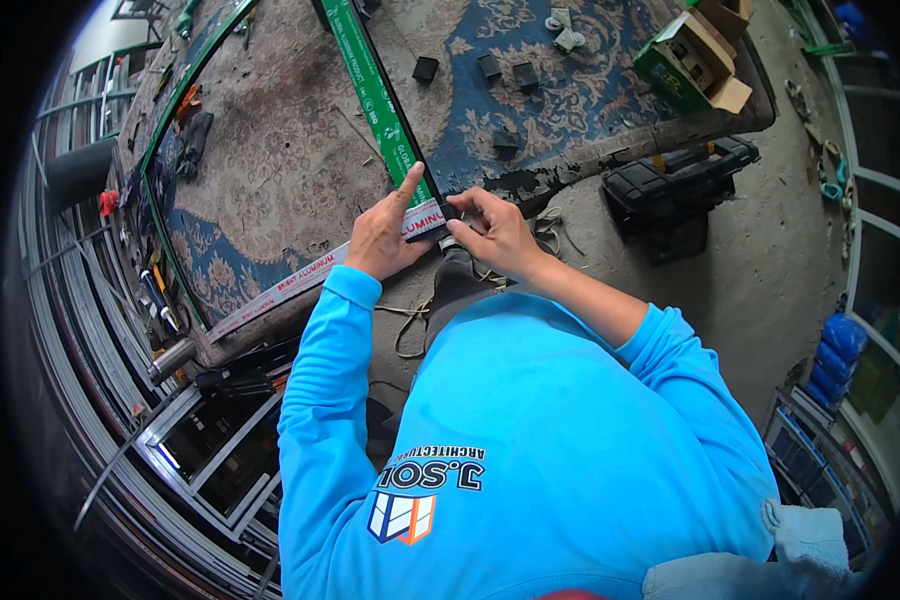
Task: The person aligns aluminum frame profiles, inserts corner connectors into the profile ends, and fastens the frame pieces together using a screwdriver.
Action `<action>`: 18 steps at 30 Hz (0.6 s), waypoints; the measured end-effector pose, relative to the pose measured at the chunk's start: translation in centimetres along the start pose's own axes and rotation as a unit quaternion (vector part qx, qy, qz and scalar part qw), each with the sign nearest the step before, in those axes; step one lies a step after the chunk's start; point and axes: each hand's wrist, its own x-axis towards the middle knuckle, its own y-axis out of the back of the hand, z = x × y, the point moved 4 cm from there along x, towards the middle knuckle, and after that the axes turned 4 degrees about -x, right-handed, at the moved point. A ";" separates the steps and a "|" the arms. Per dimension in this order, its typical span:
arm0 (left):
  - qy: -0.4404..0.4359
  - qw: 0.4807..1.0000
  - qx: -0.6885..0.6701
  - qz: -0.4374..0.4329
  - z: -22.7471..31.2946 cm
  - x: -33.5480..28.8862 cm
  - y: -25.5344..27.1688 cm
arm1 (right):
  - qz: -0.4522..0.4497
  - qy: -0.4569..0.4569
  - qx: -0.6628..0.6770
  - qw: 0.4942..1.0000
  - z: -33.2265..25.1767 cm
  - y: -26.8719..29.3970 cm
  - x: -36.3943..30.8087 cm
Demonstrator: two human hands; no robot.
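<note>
An aluminium frame (368, 95) lies on the carpet-covered table, its bars wrapped in green and white printed film. Its near corner sits in front of me, at the table edge. My left hand (378, 236) grips the frame at that corner, the index finger stretched along the green bar and the thumb below. On the right side of the same corner, my right hand (497, 234) pinches a small black piece (450, 213) between thumb and fingers. The fingers partly cover this piece, so its full shape is hidden. The white-filmed bar (295, 284) runs away to the left.
Several black blocks (506, 143) are scattered on the worn carpet (270, 130). An opened green carton (670, 70) stands at the far right of the table. Below it on the floor is a black toolbox (670, 190). Metal profiles (80, 330) are stacked at the left.
</note>
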 end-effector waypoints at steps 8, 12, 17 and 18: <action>0.074 0.978 0.045 -0.188 1.3 3.1 1.7 | -0.059 -0.034 0.025 0.997 0.5 1.0 1.5; 0.063 0.979 0.001 -0.193 0.1 2.7 0.1 | -0.034 -0.076 0.054 0.995 3.0 -0.1 1.0; 0.092 0.978 0.000 -0.186 -0.8 2.1 -1.3 | -0.013 -0.060 0.021 0.998 3.6 -0.9 -0.7; 0.089 0.978 0.003 -0.186 -0.7 2.2 -1.4 | -0.014 -0.061 0.021 0.998 4.0 -0.9 -0.8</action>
